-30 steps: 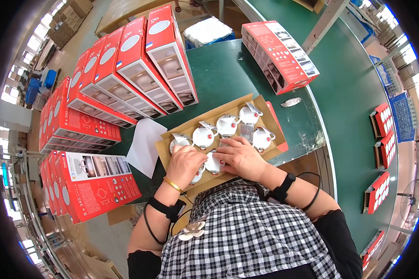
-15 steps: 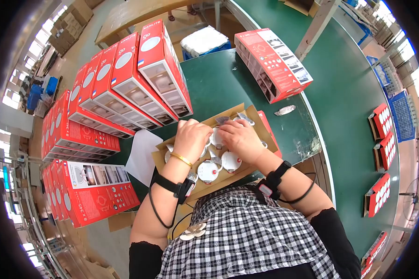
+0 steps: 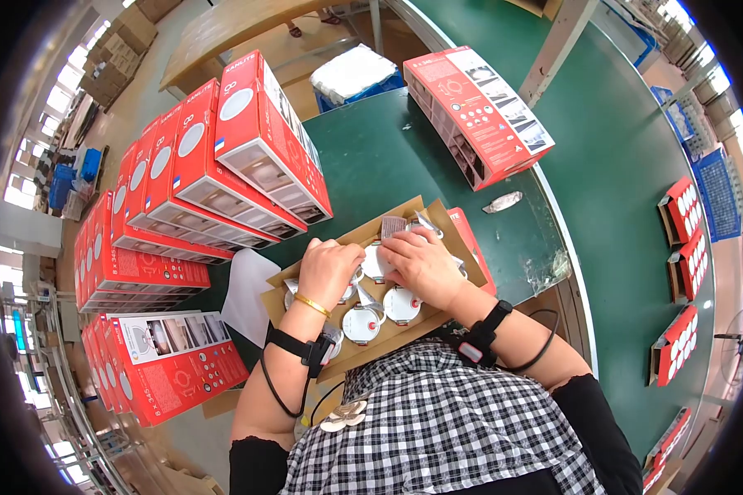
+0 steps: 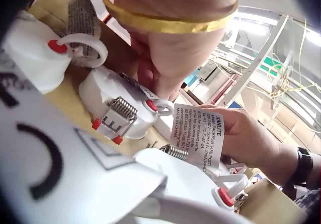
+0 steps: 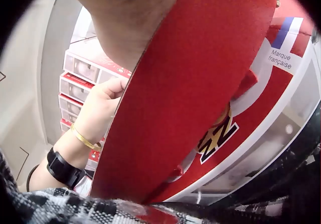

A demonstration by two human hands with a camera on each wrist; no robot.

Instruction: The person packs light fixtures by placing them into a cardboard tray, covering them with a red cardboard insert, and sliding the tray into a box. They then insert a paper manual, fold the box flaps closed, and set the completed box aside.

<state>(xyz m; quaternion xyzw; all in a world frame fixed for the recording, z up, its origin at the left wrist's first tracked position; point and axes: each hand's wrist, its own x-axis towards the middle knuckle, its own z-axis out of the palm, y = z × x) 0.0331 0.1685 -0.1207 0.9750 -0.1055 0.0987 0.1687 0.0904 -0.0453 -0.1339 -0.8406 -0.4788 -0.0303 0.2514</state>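
The two hands were slightly apart over an open brown cardboard box (image 3: 363,355) at the near edge of the green table (image 3: 363,144), its long axis running near-left to far-right. A round white lamp with a red cap (image 3: 375,262) lay between them, nearer the right hand (image 3: 425,268), whose fingers bordered it; the left hand (image 3: 328,271) was bent just beside. Whether either hand pinched anything could not be told.
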